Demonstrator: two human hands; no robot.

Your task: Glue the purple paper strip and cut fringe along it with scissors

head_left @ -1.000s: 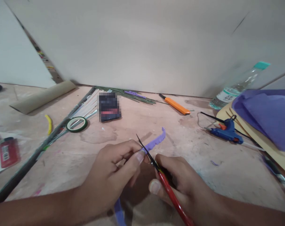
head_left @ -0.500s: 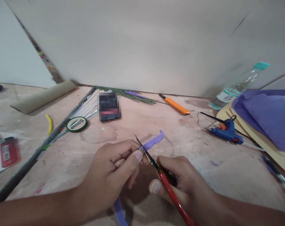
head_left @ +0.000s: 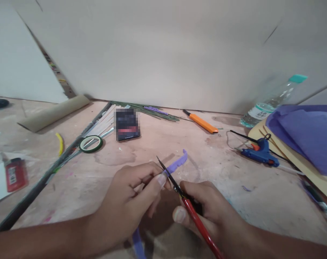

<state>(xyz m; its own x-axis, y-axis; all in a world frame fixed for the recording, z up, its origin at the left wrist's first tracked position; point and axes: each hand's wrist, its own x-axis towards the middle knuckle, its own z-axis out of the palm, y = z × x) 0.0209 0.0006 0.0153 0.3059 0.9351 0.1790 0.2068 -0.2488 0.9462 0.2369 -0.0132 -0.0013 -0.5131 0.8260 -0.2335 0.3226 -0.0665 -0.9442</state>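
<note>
A purple paper strip (head_left: 177,164) is pinched between the thumb and fingers of my left hand (head_left: 137,192). Its far end, with a ragged edge, sticks out past my fingertips, and a tail hangs below my wrist. My right hand (head_left: 210,208) grips red-handled scissors (head_left: 199,225). The dark blades cross the strip right beside my left thumb; whether they are parted there I cannot make out. Part of the scissors' far handle is hidden by my right fingers.
Around lie a glue gun (head_left: 260,151), an orange cutter (head_left: 202,123), green tape (head_left: 91,144), a phone (head_left: 128,125), green stems (head_left: 136,107) and a cardboard tube (head_left: 55,113). A water bottle (head_left: 263,108) and purple paper (head_left: 306,133) stand at right, a red bottle (head_left: 16,175) at left.
The view has shifted slightly, so the background things sit a little lower and the left ones further right. Both hands keep nearly the same hold on the strip and scissors.
</note>
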